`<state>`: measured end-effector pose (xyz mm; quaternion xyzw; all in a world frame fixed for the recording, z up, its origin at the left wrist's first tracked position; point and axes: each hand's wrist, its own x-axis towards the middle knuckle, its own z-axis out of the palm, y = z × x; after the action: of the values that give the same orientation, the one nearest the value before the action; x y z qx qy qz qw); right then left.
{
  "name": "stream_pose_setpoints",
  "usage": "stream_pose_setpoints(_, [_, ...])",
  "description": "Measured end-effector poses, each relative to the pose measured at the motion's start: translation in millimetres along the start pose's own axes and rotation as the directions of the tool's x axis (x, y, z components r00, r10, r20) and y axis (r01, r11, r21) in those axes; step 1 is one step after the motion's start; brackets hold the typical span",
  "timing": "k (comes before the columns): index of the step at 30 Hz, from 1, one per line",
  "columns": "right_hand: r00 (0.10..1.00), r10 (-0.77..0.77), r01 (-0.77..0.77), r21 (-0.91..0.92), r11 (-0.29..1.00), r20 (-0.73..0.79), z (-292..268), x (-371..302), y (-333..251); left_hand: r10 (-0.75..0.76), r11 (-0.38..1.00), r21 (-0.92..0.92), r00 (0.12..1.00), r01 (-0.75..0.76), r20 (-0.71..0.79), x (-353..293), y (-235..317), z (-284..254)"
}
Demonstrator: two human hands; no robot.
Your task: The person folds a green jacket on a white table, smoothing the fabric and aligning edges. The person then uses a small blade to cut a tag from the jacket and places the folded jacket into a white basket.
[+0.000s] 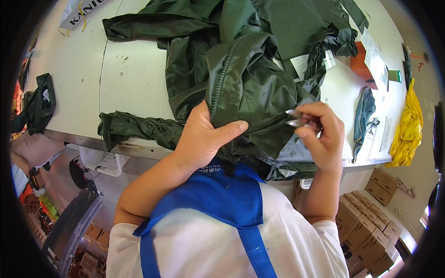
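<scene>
A dark green, shiny jacket (259, 88) with a zipper and a round snap lies bunched on the table before me. My left hand (204, 134) is closed on its zipper edge, thumb lying on top of the fabric. In my right hand (324, 129) is a pair of thread snips (292, 118), partly hidden by the fingers. Their two pointed metal blades are apart and face left, beside the fabric's right edge. White labels (301, 65) show among the folds to the right.
At the right of the pale table (134, 74) are an orange and white box (368, 60), a bluish cloth (364, 116) and a yellow garment (408, 125). Another dark green piece (41, 104) hangs at the left. Below are a white basket (99, 162) and cardboard boxes (368, 236).
</scene>
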<state>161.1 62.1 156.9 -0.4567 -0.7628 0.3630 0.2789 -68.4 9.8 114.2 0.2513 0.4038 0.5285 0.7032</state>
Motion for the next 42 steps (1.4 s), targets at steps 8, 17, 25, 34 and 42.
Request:
stream_pose_setpoints(8, [0.995,-0.098,0.097,-0.070,0.993,-0.005,17.8,1.6,-14.4,-0.008,1.000,-0.024,1.000,0.008,0.019,1.9,-1.3,3.1])
stream_pose_setpoints(17, [0.985,-0.165,0.161,-0.096,0.982,-0.039,30.4,6.3,-14.9,-0.040,0.997,-0.062,0.999,0.041,0.019,0.0,-2.1,3.2])
stream_pose_setpoints(25, [0.984,-0.133,0.137,0.029,0.990,-0.122,28.4,3.1,-13.4,-0.055,0.996,-0.069,0.998,0.055,0.006,-0.2,-2.3,2.2])
stream_pose_setpoints(34, [1.000,-0.010,0.009,-0.028,1.000,-0.028,23.6,-0.1,-19.3,-0.035,0.997,-0.073,0.999,0.036,0.025,0.3,-3.3,0.6])
stream_pose_setpoints(42, [0.999,-0.022,0.021,-0.031,0.999,-0.045,27.9,-0.1,-19.1,-0.036,0.997,-0.062,0.999,0.038,0.033,0.7,-4.0,1.1])
